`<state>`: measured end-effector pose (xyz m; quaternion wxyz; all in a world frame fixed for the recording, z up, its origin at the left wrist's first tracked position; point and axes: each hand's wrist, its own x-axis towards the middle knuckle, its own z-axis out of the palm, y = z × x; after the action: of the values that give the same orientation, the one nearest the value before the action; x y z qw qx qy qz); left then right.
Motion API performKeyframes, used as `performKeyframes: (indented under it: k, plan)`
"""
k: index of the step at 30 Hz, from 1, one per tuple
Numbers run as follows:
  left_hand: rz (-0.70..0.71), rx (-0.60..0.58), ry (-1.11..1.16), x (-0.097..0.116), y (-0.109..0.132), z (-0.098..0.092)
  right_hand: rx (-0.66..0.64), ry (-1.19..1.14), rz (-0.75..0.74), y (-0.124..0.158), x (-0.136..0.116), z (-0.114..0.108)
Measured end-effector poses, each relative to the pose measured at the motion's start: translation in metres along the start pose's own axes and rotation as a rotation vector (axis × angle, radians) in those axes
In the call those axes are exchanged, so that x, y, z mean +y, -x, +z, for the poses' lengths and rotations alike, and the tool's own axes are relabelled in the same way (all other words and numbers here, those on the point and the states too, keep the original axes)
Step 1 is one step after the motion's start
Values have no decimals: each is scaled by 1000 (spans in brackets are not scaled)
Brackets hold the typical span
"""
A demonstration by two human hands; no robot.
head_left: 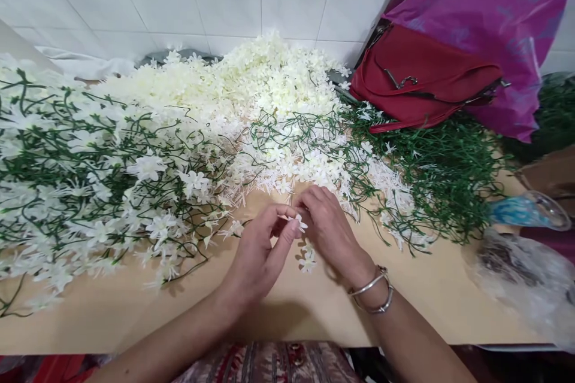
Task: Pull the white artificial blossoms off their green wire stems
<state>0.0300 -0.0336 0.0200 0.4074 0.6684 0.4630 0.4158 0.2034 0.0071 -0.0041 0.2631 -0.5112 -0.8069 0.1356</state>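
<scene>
My left hand (265, 245) pinches a small white artificial flower (298, 224) between thumb and forefinger. My right hand (326, 227), with bangles at the wrist, meets it just to the right. Its fingers are curled together, and whatever they grip is hidden behind them. Below the fingers shows another white flower (308, 261); I cannot tell whether it hangs or lies on the table. Just beyond both hands spreads a heap of loose white petals (309, 161) with thin green stems (291, 125) over it.
Finished-looking white flower sprays (148, 167) cover the left of the table (278, 317). Cream blossoms (269, 84) are piled against the tiled wall. To the right are green stems (458, 167), a red handbag (426, 72), a purple bag (489, 18), a blue-patterned cup (525, 210) and clear plastic (525, 281).
</scene>
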Motion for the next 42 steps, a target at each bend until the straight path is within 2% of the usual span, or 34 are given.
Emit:
performKeyframes:
  k: [1, 3, 6, 11, 15, 21, 25, 30, 37, 42]
  plan:
    - [-92, -2, 96, -10, 2, 6, 48, -16, 22, -1, 3, 0]
    - [-179, 55, 178, -30, 4, 13, 160, -100, 69, -1, 8, -2]
    - [-150, 99, 170, -49, -2, 8, 274, -355, 166, -2, 11, -5]
    - [-116, 245, 281, -55, -28, -11, 309, -782, 404, -3, 10, -4]
    - [-176, 247, 302, -47, -41, -10, 299, -928, 492, -7, 11, -3]
    - [-424, 195, 626, -28, -32, 12, 401, -768, 310, -7, 8, -11]
    - [-521, 237, 761, -26, -28, 19, 361, -862, 291, -3, 1, -10]
    - [-519, 229, 788, -28, -28, 18, 282, -868, 206, -1, -8, -4]
    - [-492, 203, 756, -30, -26, 19, 291, -585, 144, -2, -4, 1]
    - [-382, 228, 654, -33, -25, 20, 329, -372, 64, 0, -7, 3]
